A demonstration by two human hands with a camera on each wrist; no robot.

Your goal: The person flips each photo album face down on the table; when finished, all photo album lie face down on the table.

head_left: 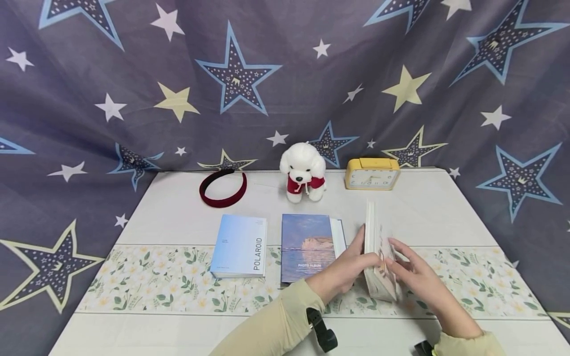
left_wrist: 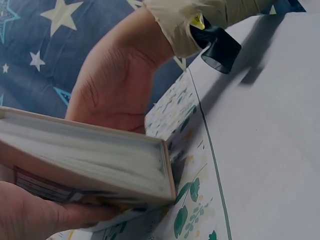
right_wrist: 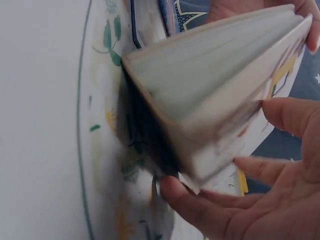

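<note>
A thick photo album [head_left: 378, 277] with a pale illustrated cover stands on edge at the right of the floral strip, its pages slightly fanned. My left hand [head_left: 345, 269] grips it from the left, thumb across the cover in the left wrist view. On the other side is my right hand [head_left: 416, 272], its spread fingertips [right_wrist: 247, 165] at the cover and near the lower corner, not curled round it. Beside the left hand lies a blue seascape photo album [head_left: 307, 247], partly hidden by that hand, over a white-edged item [head_left: 338, 235].
A light blue Polaroid album [head_left: 239, 244] lies left of the seascape one. Along the back are a dark red headband [head_left: 224, 201], a white plush dog [head_left: 303, 163] and a yellow clock [head_left: 373, 174]. A star-printed curtain [head_left: 285, 59] hangs behind the table.
</note>
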